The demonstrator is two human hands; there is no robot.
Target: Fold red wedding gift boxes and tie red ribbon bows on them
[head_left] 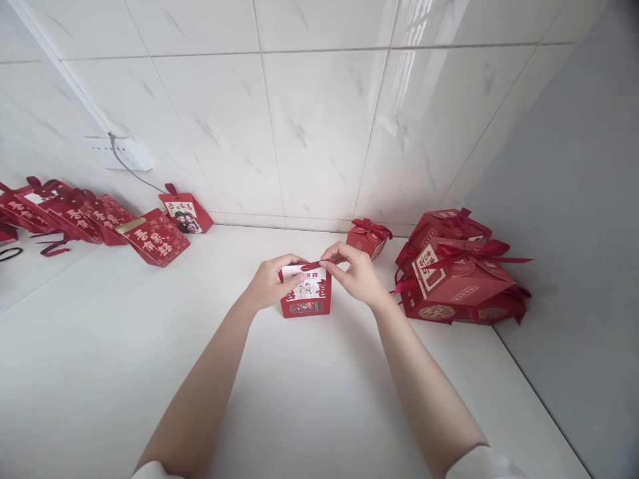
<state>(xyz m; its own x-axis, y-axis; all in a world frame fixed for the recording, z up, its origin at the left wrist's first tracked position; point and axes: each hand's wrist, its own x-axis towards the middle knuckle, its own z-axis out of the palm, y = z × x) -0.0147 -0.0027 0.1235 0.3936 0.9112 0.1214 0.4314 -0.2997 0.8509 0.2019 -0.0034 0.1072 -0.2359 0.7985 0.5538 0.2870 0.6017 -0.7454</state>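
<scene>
Hands working mid-counter: we are pinching the top flap of a small red gift box, left hand and right hand both clamped on it. Its window is showing dark contents, unclear. Beyond, tied boxes are piling right, flat red bags leaning left on the white counter against the tiled wall.

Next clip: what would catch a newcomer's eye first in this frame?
At centre, the left hand and right hand pinch the top of a small red paper gift box with a white picture label, standing on the white countertop. A stack of ribbon-tied red gift boxes sits at right, and a row of flat red paper boxes leans along the left wall.
</scene>
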